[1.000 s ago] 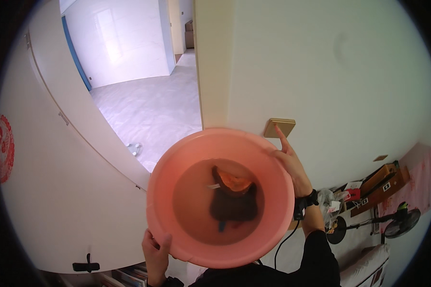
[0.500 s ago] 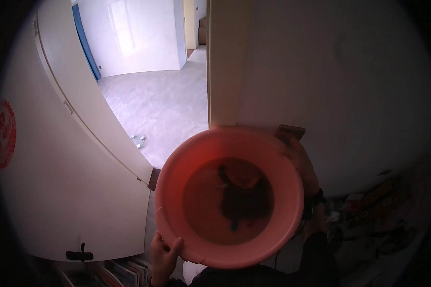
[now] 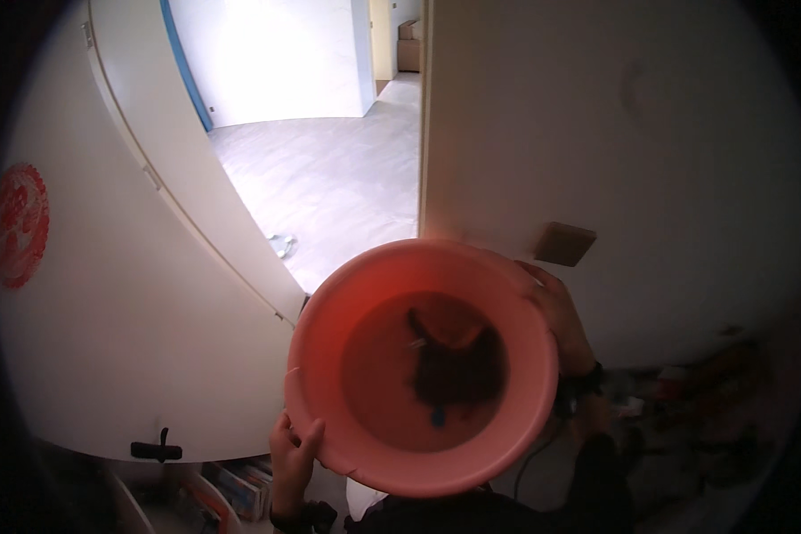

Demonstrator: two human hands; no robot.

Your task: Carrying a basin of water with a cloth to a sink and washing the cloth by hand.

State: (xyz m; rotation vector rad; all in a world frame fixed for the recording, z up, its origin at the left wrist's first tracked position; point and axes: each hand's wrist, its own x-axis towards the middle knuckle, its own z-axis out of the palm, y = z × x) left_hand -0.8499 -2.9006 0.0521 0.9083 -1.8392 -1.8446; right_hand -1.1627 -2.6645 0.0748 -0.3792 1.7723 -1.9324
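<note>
Pink basin (image 3: 423, 365) carried level by opposite rims to keep water and dark cloth (image 3: 449, 374) inside: left hand (image 3: 292, 454) fingers clamped on near-left rim, right hand (image 3: 556, 311) fingers clamped on far-right rim.

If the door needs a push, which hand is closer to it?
Probably the left. The left hand grips the pink basin at its near-left rim, right beside the open white door. The right hand holds the far-right rim, next to the wall. Both hands are busy holding, though.

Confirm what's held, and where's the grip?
Pink basin, gripped at its rim: left hand on the near-left edge, right hand on the far-right edge.
</note>
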